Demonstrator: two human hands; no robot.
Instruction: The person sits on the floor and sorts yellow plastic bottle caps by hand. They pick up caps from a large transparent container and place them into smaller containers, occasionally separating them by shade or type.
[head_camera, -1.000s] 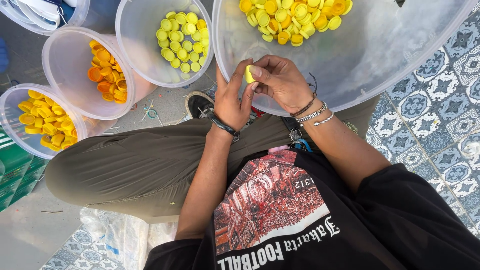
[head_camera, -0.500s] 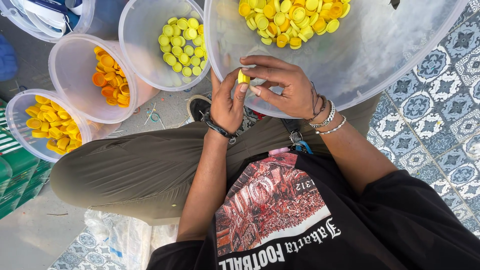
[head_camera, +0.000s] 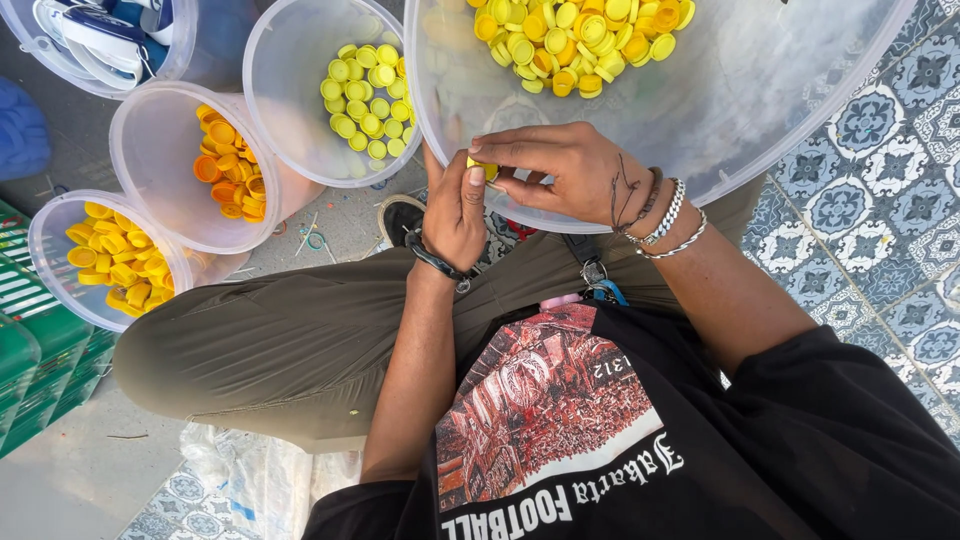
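I am seeing left hand (head_camera: 455, 212) and right hand (head_camera: 560, 170) both pinching one yellow cap (head_camera: 484, 167), touching the large clear tub (head_camera: 760, 90)'s near rim, smaller cap tubs lying left of it.

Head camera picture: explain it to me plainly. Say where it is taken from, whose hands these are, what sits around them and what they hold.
The camera sits on a seated person's head and looks down over their own lap. The left hand and right hand meet and pinch one small yellow cap between the fingers. Just beyond is a big clear tub of yellow and orange caps. To the left stand smaller clear buckets: one with lime-yellow caps, one with orange caps, one with yellow caps. The floor is patterned tile.
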